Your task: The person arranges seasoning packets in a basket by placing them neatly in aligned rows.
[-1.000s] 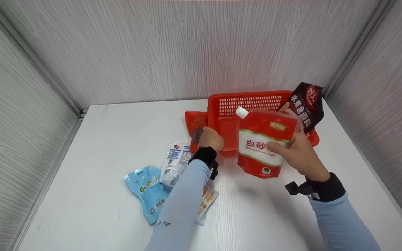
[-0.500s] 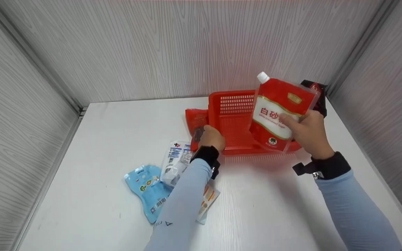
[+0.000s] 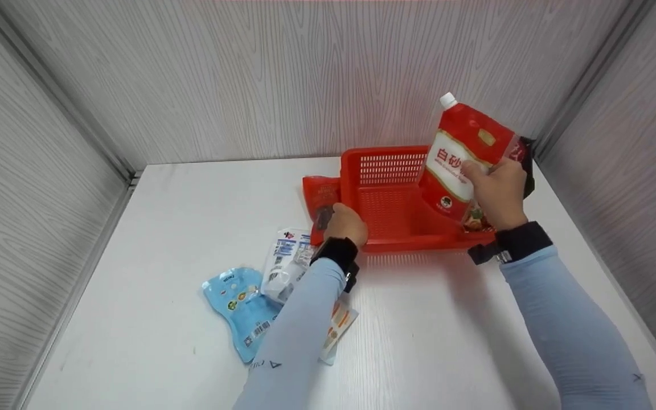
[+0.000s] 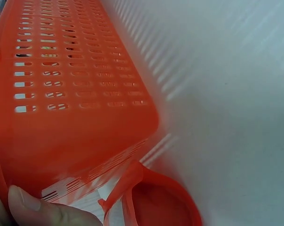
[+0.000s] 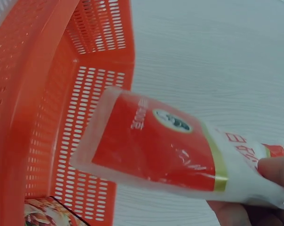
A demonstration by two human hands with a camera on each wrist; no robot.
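Observation:
My right hand (image 3: 501, 191) grips a red-and-white pouch of granulated sugar (image 3: 447, 154) by its side, thumb across the front. The pouch tilts, white cap up, over the right part of a red plastic basket (image 3: 402, 247). In the right wrist view, the pouch's bottom edge (image 5: 97, 132) hangs at the basket opening. My left hand (image 3: 348, 226) holds the basket's left front corner; its thumb (image 4: 27, 202) lies against the basket wall in the left wrist view. A dark seasoning pouch (image 3: 528, 168) leans in the basket's right end, mostly hidden behind the sugar and hand.
A red pouch (image 3: 319, 196) lies against the basket's left side. Nearer the front are a white pouch (image 3: 282, 267), a light blue pouch (image 3: 242, 313) and a beige packet (image 3: 339, 324), partly covered by the left arm. Wood-grained panels (image 3: 248, 80) enclose the white table.
My right hand has carried the sugar pouch up, away from me and right, from in front of the basket to above its right part. My left hand stays on the basket corner.

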